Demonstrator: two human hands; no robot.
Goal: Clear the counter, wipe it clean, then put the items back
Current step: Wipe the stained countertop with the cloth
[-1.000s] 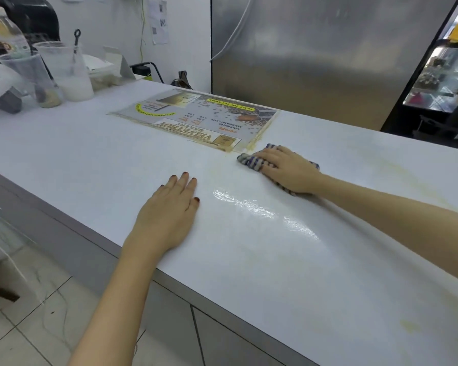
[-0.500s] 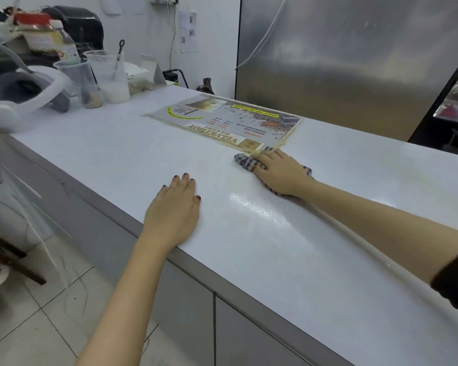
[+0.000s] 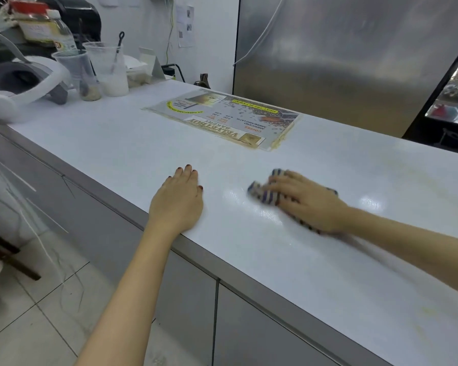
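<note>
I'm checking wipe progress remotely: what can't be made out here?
Head view only.
1. Cloth: motion-blurred, mostly under the right hand.
2. Menu sheet: fine print too small.
3. Counter: right end cut off by the frame edge.
4. White device: cut off at the left edge.

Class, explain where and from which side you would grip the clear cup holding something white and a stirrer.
Probably grip the cup round its mid wall from the near side: a stirrer sticks out the top and another cup crowds its left.

Blurred striped cloth (image 3: 262,194) mostly hidden under the blurred right hand (image 3: 310,205), white device (image 3: 39,75) cut off at left edge
</note>
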